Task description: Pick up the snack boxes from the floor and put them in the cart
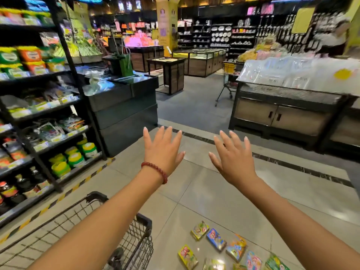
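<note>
A pale tiled floor [204, 195] is stretching across a supermarket aisle, with a tall shelf rack [39, 114] of bagged goods and bottles running along the left and a low display counter [282, 114] piled with white packages standing at the right. A black wire cart [136, 244] is sitting at the lower left, partly hidden behind the left forearm, its basket rim and handle showing. Both arms are reaching forward at mid-height over the floor. The left hand [163, 151] is spreading its fingers flat, holding nothing, with a red bead bracelet [155, 171] circling the wrist. The right hand [231, 156] is likewise lying flat with splayed fingers, empty, close beside the left hand but apart from it. The snack boxes [224, 248] are lying scattered on the tiles at the bottom of the view, just right of the cart, well below both hands and under the right forearm, touched by neither hand.
</note>
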